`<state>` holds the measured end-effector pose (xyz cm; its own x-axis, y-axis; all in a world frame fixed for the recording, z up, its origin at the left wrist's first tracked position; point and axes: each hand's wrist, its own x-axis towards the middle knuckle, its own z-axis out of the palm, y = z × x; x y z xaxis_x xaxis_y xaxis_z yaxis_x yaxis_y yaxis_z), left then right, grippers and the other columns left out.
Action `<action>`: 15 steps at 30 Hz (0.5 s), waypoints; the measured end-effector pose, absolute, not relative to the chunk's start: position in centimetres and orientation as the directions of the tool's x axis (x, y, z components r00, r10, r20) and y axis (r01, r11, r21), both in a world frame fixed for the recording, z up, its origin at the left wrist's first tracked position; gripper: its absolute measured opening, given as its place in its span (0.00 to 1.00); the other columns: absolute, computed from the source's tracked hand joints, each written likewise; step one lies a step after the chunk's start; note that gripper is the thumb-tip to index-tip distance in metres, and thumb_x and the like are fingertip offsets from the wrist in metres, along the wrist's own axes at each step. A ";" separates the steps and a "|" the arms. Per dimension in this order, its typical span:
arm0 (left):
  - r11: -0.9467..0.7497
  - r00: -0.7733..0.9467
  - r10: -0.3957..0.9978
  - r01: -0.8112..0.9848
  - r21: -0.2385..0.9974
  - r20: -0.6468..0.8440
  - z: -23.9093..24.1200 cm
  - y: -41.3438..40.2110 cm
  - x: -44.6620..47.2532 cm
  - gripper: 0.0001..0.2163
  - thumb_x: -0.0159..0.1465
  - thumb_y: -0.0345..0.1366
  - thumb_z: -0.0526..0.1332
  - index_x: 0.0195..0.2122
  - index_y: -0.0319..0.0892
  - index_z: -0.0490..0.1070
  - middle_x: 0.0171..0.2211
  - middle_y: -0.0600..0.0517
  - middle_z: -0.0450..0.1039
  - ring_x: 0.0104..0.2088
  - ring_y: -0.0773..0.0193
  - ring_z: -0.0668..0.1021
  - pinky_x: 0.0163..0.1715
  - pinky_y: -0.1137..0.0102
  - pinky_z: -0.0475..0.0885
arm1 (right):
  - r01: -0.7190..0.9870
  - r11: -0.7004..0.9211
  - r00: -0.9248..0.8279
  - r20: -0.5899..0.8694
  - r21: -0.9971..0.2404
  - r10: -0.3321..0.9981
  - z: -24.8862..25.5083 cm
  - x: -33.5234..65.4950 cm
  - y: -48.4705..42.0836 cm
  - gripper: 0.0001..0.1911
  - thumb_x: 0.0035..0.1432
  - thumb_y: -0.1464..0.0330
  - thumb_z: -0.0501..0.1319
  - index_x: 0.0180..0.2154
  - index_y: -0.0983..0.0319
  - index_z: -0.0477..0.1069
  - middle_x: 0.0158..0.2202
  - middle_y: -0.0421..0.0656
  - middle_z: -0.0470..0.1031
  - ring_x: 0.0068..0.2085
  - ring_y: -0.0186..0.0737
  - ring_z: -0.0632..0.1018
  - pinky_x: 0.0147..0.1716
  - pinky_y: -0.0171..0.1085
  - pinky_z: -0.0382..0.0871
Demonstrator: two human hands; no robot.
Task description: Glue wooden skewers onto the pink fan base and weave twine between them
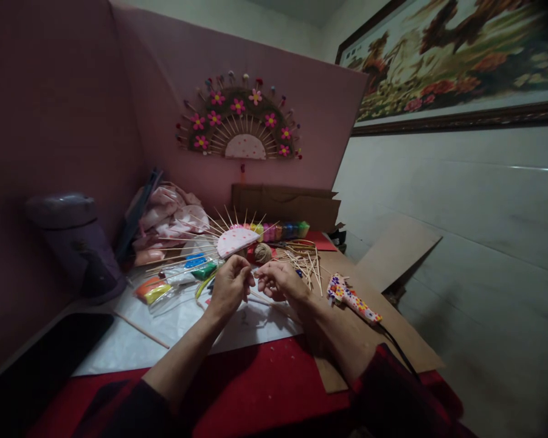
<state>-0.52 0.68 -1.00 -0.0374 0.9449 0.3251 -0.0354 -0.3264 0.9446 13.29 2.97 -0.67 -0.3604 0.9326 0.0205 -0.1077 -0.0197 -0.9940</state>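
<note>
My left hand (232,283) and my right hand (280,281) are close together over the white sheet (237,337), fingertips pinched and almost meeting. Whatever sits between the fingers is too small to make out. Just behind them stands a half-round piece (238,241) in pink-dotted cloth, with thin wooden sticks fanning out from it. A ball of twine (262,253) lies beyond my right hand. To the right are loose wooden sticks (311,271) in a pile. Bags of orange and yellow clay (152,291) rest left of my left hand.
A flower-patterned glue gun (353,299) with a black cord lies on cardboard (392,334) at right. At left are a purple tumbler (75,249) and a dark flat panel (55,344). A finished flowered fan (244,118) hangs on the pink board. One stick (141,330) lies alone.
</note>
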 end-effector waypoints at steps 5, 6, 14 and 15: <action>-0.355 -0.035 0.935 -0.018 0.935 0.354 -1.2 0.9 -0.6 0.08 0.55 0.39 0.59 0.27 0.42 0.61 0.15 0.59 0.66 0.12 0.74 0.64 0.10 0.79 0.57 | -0.027 0.015 -0.385 0.024 -1.000 0.923 -0.4 13.5 2.7 0.09 0.43 0.64 0.61 0.25 0.63 0.68 0.17 0.37 0.72 0.13 0.25 0.64 0.10 0.25 0.46; -0.362 -0.029 0.932 -0.006 0.932 0.361 -1.3 0.9 -0.7 0.07 0.55 0.39 0.59 0.27 0.42 0.62 0.16 0.59 0.66 0.12 0.74 0.64 0.11 0.79 0.57 | -0.023 0.025 -0.389 0.032 -0.999 0.921 -0.3 13.5 2.6 0.09 0.44 0.64 0.61 0.25 0.63 0.67 0.17 0.37 0.72 0.13 0.25 0.64 0.10 0.25 0.46; -0.414 -0.016 0.909 0.100 0.905 0.417 -1.8 1.2 -1.0 0.05 0.59 0.37 0.57 0.28 0.42 0.63 0.17 0.59 0.66 0.14 0.74 0.64 0.15 0.78 0.57 | -0.067 0.079 -0.382 0.099 -0.995 0.919 -0.2 13.4 2.4 0.11 0.48 0.62 0.61 0.25 0.63 0.66 0.18 0.37 0.72 0.13 0.25 0.63 0.10 0.25 0.46; -0.418 -0.013 0.907 0.107 0.902 0.422 -1.8 1.2 -1.0 0.05 0.59 0.37 0.57 0.28 0.42 0.63 0.17 0.59 0.66 0.14 0.74 0.64 0.15 0.77 0.57 | -0.066 0.079 -0.382 0.098 -0.995 0.919 -0.2 13.4 2.4 0.11 0.47 0.62 0.61 0.24 0.63 0.66 0.18 0.37 0.72 0.13 0.25 0.63 0.10 0.26 0.47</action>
